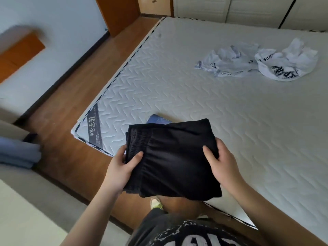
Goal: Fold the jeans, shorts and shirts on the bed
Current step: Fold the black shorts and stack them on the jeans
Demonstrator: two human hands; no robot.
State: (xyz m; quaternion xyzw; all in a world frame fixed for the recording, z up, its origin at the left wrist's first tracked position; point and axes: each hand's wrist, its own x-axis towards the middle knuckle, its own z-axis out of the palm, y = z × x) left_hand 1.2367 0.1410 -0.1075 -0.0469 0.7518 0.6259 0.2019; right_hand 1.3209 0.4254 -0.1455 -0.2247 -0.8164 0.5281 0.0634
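A folded pair of black shorts (173,160) is held up in the air over the near corner of the bed (230,121). My left hand (120,168) grips its left edge with the thumb on top. My right hand (221,163) grips the right edge the same way. Behind the shorts a folded blue piece of denim (158,119) lies on the mattress, mostly hidden. Two crumpled white shirts with dark print lie at the far right of the bed, one (229,62) to the left of the other (287,63).
A wooden floor (74,110) runs along the bed's left side. Folded blue cloth (17,152) is stacked at the left edge of view. White wardrobe doors (248,9) stand beyond the bed. My foot in a yellow-green shoe (156,203) is on the floor.
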